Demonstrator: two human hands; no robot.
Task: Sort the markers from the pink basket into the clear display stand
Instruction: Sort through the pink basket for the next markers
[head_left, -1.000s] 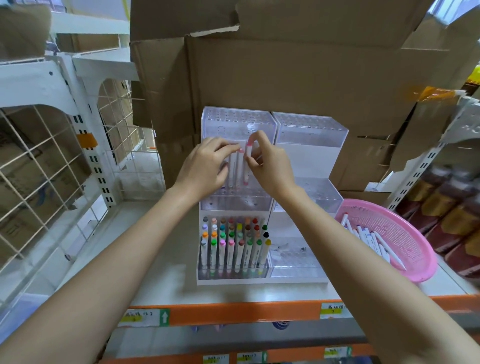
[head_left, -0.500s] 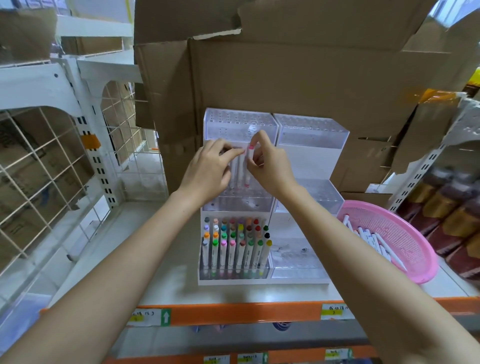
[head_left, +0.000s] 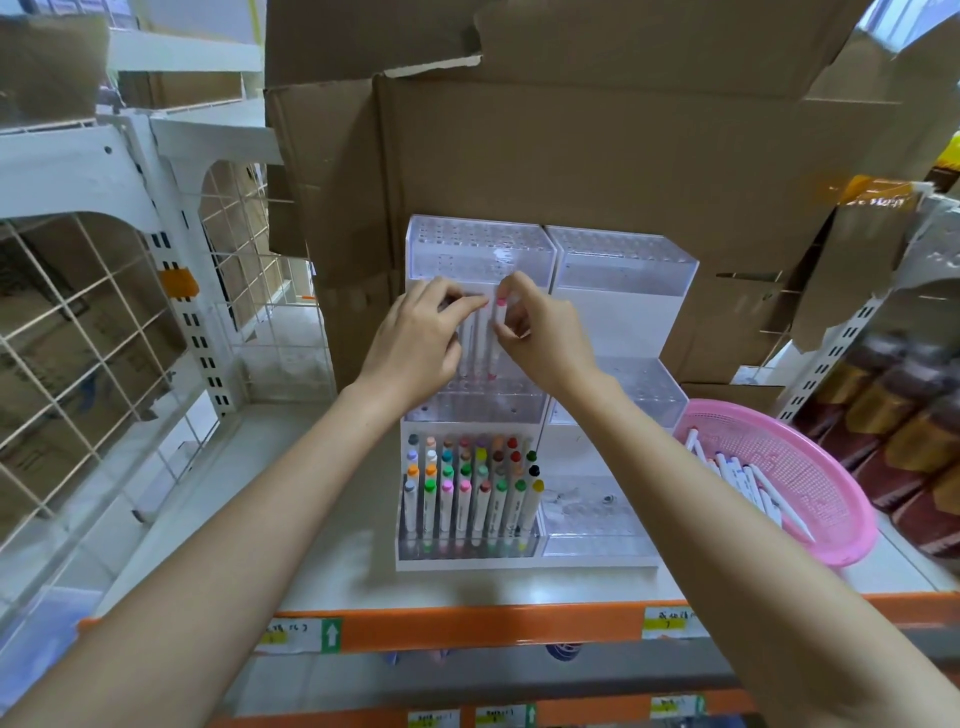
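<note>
Markers (head_left: 467, 488) with coloured caps stand upright in packed rows in the lowest left tier of the clear display stand (head_left: 623, 265). The stand has 2 stepped columns and sits on a white shelf (head_left: 260, 519) against cardboard boxes (head_left: 571, 156).

At the far left, a wire grid panel (head_left: 78, 338) closes off the side of the shelf. Next comes the left grip (head_left: 415, 343), raised to the middle left tier. Its fingers are bent over the tops of the white marker barrels (head_left: 475, 348) standing there, but I cannot tell whether it holds them or only touches them.

Just beside it, the right grip (head_left: 540, 338) pinches a pink-capped marker (head_left: 500, 317) near its top. This marker is upright, and its lower end is down at the same tier, next to the other barrels.

Further right, near the stand, a pink basket (head_left: 831, 467) rests on the shelf with loose white markers (head_left: 743, 478) lying in it. Along the far right edge stand dark bottles (head_left: 893, 415).
</note>
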